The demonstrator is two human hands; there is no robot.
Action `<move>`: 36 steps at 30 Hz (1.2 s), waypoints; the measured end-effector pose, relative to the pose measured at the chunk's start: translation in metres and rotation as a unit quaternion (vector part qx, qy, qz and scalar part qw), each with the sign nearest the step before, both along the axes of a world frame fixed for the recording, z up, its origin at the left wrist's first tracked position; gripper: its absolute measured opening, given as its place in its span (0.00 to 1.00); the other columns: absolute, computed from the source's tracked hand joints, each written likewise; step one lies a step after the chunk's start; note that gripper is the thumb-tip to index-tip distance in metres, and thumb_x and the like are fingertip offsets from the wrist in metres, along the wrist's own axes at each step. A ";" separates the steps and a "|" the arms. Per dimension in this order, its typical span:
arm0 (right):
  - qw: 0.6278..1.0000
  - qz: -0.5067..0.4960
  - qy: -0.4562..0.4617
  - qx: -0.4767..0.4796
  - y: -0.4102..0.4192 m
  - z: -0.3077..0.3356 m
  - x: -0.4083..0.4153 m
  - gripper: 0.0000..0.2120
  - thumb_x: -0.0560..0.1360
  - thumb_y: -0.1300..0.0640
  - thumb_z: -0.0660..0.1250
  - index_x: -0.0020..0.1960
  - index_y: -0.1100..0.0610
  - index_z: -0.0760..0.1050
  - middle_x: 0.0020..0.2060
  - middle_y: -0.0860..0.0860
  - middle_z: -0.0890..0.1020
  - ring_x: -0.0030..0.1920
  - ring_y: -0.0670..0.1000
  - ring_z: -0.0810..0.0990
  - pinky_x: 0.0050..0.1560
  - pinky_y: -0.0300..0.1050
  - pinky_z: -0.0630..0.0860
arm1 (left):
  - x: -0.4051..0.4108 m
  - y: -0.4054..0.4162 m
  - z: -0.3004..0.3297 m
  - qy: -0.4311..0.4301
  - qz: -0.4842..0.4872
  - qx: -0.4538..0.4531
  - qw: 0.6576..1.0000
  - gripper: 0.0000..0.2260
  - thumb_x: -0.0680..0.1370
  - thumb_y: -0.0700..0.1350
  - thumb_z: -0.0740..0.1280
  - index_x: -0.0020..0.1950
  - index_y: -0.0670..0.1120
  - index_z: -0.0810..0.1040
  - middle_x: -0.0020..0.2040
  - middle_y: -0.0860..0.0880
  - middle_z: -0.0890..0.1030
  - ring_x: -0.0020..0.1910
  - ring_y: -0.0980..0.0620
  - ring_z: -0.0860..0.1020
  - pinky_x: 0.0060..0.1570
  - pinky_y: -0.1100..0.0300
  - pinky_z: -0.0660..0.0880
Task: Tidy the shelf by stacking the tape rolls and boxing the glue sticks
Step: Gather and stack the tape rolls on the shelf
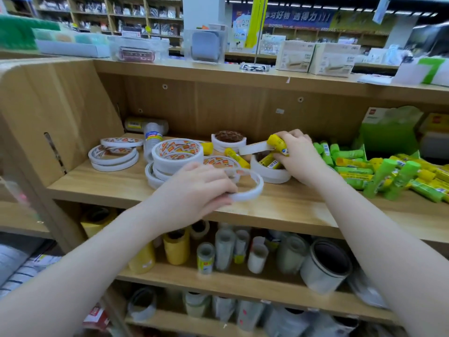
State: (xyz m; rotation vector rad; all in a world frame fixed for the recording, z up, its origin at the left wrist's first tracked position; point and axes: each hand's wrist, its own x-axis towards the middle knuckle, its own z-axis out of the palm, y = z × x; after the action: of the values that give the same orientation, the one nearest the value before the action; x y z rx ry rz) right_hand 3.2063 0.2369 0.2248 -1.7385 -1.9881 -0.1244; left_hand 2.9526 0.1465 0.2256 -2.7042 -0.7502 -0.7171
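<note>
On the wooden shelf (279,203), left hand (194,190) pinching thin white tape ring (250,188), right hand (297,154) clasping yellow glue stick (277,142).

Two beige cartons (318,60) are standing on the shelf top, well above the hands; a clear plastic case (205,46) is sitting to their left.

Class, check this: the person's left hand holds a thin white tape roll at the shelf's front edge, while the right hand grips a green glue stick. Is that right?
Not quite. In the head view, the right hand grips a yellow glue stick, not a green one. The left hand does hold the thin white tape roll at the shelf's front edge.
</note>
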 end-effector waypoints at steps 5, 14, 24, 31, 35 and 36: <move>0.994 0.084 -0.010 -0.063 0.000 0.005 0.021 0.24 0.74 0.55 0.67 0.68 0.52 0.65 0.60 0.54 0.73 0.60 0.57 0.69 0.55 0.45 0.64 | 0.010 0.018 0.013 -0.022 0.059 0.054 0.997 0.13 0.76 0.48 0.59 0.46 0.42 0.80 0.42 0.47 0.81 0.41 0.45 0.78 0.43 0.56 0.65; 0.947 0.139 -0.280 -0.068 0.009 0.039 0.016 0.16 0.71 0.50 0.69 0.57 0.50 0.73 0.55 0.46 0.74 0.54 0.50 0.68 0.44 0.49 0.74 | 0.031 0.059 0.017 0.115 0.213 -0.082 0.967 0.12 0.79 0.50 0.58 0.53 0.53 0.81 0.48 0.52 0.82 0.48 0.52 0.77 0.50 0.59 0.70; 0.886 0.161 -0.434 -0.009 0.025 0.034 0.001 0.15 0.69 0.59 0.66 0.55 0.51 0.70 0.50 0.46 0.78 0.52 0.50 0.69 0.36 0.42 0.65 | -0.004 0.098 0.047 -0.012 0.274 -0.098 0.957 0.09 0.78 0.41 0.60 0.52 0.46 0.79 0.50 0.47 0.80 0.50 0.47 0.75 0.52 0.51 0.73; 0.990 0.087 -0.105 -0.024 0.026 0.053 0.006 0.13 0.65 0.50 0.70 0.43 0.47 0.67 0.37 0.46 0.75 0.43 0.54 0.77 0.34 0.45 0.71 | -0.011 0.140 0.051 0.091 0.326 -0.158 0.928 0.11 0.79 0.40 0.59 0.54 0.50 0.79 0.53 0.47 0.79 0.50 0.47 0.77 0.50 0.50 0.76; 0.990 0.111 -0.042 -0.081 0.022 0.051 -0.028 0.12 0.65 0.52 0.71 0.41 0.53 0.70 0.36 0.48 0.77 0.40 0.52 0.76 0.38 0.47 0.73 | -0.012 0.166 0.054 0.147 0.272 -0.219 0.926 0.06 0.77 0.48 0.65 0.51 0.51 0.80 0.50 0.51 0.80 0.47 0.53 0.76 0.48 0.56 0.75; 0.988 0.113 -0.040 -0.094 0.023 0.048 -0.036 0.12 0.65 0.52 0.72 0.42 0.54 0.71 0.36 0.48 0.77 0.40 0.51 0.76 0.38 0.46 0.72 | -0.013 0.171 0.054 0.153 0.253 -0.243 0.924 0.06 0.75 0.51 0.67 0.50 0.52 0.80 0.49 0.53 0.80 0.45 0.55 0.76 0.47 0.58 0.74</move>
State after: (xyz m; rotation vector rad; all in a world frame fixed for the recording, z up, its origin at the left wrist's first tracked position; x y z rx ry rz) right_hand 3.1706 0.2599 0.2729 -1.6259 -2.3056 0.0734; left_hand 2.9393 0.3171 0.2796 -2.7153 -1.6217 0.0252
